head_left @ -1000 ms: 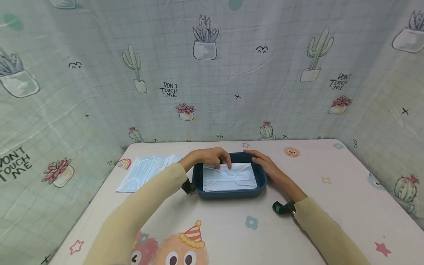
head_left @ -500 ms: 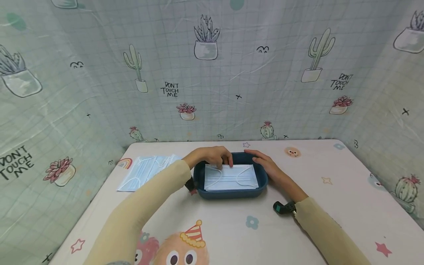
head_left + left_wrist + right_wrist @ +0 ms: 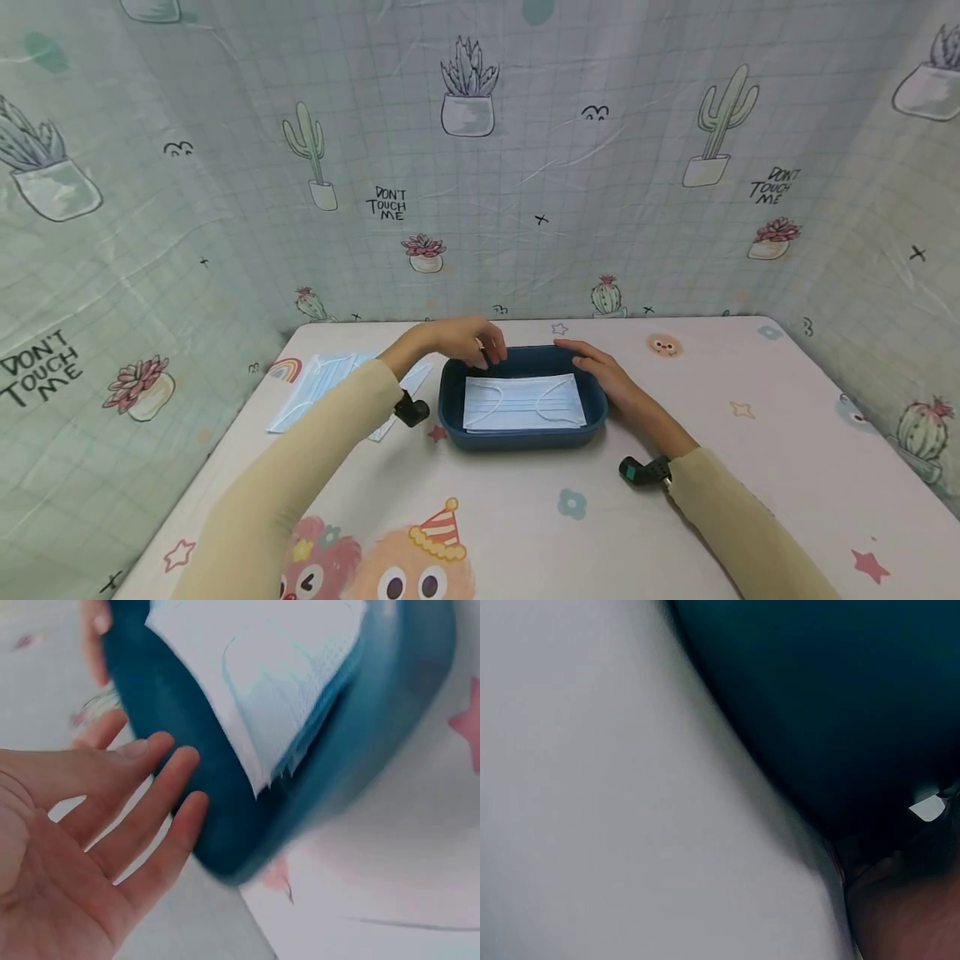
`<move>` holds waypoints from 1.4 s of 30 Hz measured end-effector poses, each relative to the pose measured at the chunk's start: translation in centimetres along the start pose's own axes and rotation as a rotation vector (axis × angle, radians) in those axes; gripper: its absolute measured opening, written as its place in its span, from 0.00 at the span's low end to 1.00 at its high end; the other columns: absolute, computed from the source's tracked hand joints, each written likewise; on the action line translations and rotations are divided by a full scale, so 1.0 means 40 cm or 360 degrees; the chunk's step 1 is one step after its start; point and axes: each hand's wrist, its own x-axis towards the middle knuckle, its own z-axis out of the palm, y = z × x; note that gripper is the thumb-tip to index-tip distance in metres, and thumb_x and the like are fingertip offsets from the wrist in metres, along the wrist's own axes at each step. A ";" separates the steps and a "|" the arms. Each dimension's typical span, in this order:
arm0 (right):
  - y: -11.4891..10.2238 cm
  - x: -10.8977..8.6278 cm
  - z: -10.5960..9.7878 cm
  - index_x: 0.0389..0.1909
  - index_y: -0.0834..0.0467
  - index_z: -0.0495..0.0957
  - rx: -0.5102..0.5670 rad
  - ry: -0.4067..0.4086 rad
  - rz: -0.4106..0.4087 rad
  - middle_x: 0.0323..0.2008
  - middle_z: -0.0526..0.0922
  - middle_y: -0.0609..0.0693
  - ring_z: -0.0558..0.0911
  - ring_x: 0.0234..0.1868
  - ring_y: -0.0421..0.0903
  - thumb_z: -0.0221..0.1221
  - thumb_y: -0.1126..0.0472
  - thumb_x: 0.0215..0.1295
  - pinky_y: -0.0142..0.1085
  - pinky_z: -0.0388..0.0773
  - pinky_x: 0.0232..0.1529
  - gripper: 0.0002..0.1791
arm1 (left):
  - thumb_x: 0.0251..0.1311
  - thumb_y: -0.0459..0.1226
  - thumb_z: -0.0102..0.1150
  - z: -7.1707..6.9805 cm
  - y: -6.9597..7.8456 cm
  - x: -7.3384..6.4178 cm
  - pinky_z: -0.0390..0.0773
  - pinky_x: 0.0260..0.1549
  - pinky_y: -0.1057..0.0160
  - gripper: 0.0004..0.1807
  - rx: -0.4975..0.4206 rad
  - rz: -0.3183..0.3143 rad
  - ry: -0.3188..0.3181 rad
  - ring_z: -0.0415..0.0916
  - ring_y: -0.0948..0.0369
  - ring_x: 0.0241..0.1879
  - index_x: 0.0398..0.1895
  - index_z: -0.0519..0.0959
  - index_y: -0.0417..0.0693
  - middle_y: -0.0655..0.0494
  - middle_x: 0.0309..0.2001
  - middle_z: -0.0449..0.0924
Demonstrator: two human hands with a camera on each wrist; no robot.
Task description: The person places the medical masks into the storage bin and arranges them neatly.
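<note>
A dark blue rectangular tub (image 3: 525, 442) stands on the table with a pleated face mask (image 3: 523, 404) lying flat inside, its ear loops on top. Layered edges in the left wrist view show more masks beneath. My left hand (image 3: 468, 340) hovers over the tub's back left corner, fingers loosely bent; the left wrist view shows nothing between thumb and fingers. At the opposite end, my right hand (image 3: 611, 379) holds the tub's right back corner, thumb at the rim and fingers along the outside. Most of that hand is out of the right wrist view.
Light blue face masks (image 3: 318, 379) lie on the table left of the tub, partly covered by my left sleeve (image 3: 300, 467). The patterned tabletop (image 3: 510, 533) ends at a printed cloth backdrop (image 3: 525, 167). Each wrist wears a small black camera (image 3: 411, 408).
My left hand has lifted off the mask in the tub and drawn back to the left. The mask has shifted slightly toward the front. My right hand has stayed put.
</note>
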 end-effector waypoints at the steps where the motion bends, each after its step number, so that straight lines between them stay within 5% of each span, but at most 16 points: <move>1: 0.001 0.000 0.000 0.76 0.60 0.66 0.0000 0.0002 -0.0002 0.80 0.61 0.60 0.48 0.84 0.60 0.43 0.63 0.80 0.63 0.38 0.81 0.26 | 0.65 0.22 0.59 -0.004 -0.012 -0.013 0.86 0.48 0.58 0.19 -0.0030 0.0022 0.0040 0.81 0.48 0.59 0.59 0.78 0.33 0.36 0.59 0.81; 4: 0.002 0.001 -0.001 0.76 0.60 0.66 -0.0008 0.0003 -0.0003 0.80 0.61 0.60 0.48 0.84 0.60 0.43 0.63 0.81 0.63 0.38 0.81 0.26 | 0.66 0.24 0.59 -0.012 -0.051 -0.061 0.86 0.50 0.55 0.18 -0.0164 0.0042 0.0171 0.81 0.46 0.58 0.59 0.78 0.31 0.35 0.58 0.81; 12: 0.002 0.000 -0.002 0.76 0.60 0.66 -0.0028 0.0007 0.0007 0.80 0.61 0.60 0.47 0.84 0.61 0.43 0.64 0.80 0.64 0.38 0.81 0.26 | 0.70 0.32 0.57 0.010 -0.189 -0.209 0.85 0.54 0.52 0.18 -0.0420 -0.0119 0.0561 0.83 0.47 0.56 0.61 0.77 0.37 0.35 0.61 0.80; 16: -0.001 0.002 -0.004 0.76 0.60 0.65 -0.0034 0.0008 -0.0001 0.80 0.60 0.60 0.47 0.84 0.61 0.43 0.64 0.80 0.64 0.38 0.81 0.26 | 0.72 0.36 0.58 0.038 -0.255 -0.276 0.86 0.53 0.53 0.17 -0.0427 -0.0232 0.0929 0.83 0.46 0.54 0.60 0.78 0.39 0.37 0.58 0.81; 20: 0.000 0.004 -0.005 0.76 0.61 0.65 -0.0034 0.0019 -0.0007 0.80 0.61 0.60 0.47 0.84 0.61 0.42 0.64 0.81 0.64 0.38 0.81 0.26 | 0.73 0.34 0.57 0.082 -0.320 -0.328 0.85 0.50 0.54 0.16 -0.0266 -0.0416 0.1327 0.83 0.45 0.53 0.59 0.79 0.37 0.37 0.56 0.83; 27: 0.007 0.004 0.006 0.76 0.63 0.65 -0.0021 0.0008 -0.0046 0.79 0.61 0.62 0.48 0.84 0.61 0.41 0.64 0.81 0.63 0.38 0.81 0.26 | 0.69 0.34 0.55 0.134 -0.406 -0.394 0.68 0.66 0.37 0.18 -0.0262 -0.0759 0.1856 0.71 0.37 0.66 0.60 0.79 0.37 0.34 0.62 0.79; 31: 0.012 0.003 0.006 0.76 0.62 0.65 -0.0041 0.0011 -0.0041 0.79 0.61 0.62 0.48 0.84 0.62 0.42 0.64 0.81 0.64 0.39 0.81 0.26 | 0.68 0.35 0.57 0.145 -0.426 -0.415 0.66 0.65 0.34 0.21 -0.0255 -0.0908 0.1903 0.69 0.34 0.67 0.62 0.78 0.38 0.32 0.66 0.75; 38: 0.010 0.003 0.006 0.77 0.59 0.65 -0.0039 0.0013 0.0014 0.80 0.60 0.59 0.47 0.84 0.60 0.42 0.62 0.81 0.64 0.38 0.81 0.27 | 0.66 0.37 0.58 0.159 -0.438 -0.429 0.66 0.66 0.31 0.30 -0.0199 -0.1137 0.1597 0.65 0.28 0.67 0.69 0.70 0.34 0.24 0.69 0.67; 42: 0.009 0.000 0.006 0.77 0.59 0.65 -0.0046 0.0010 0.0002 0.80 0.60 0.59 0.47 0.84 0.60 0.42 0.63 0.81 0.63 0.38 0.81 0.26 | 0.64 0.36 0.61 0.164 -0.447 -0.435 0.68 0.66 0.31 0.32 -0.0205 -0.1190 0.1570 0.65 0.28 0.68 0.71 0.69 0.35 0.25 0.70 0.66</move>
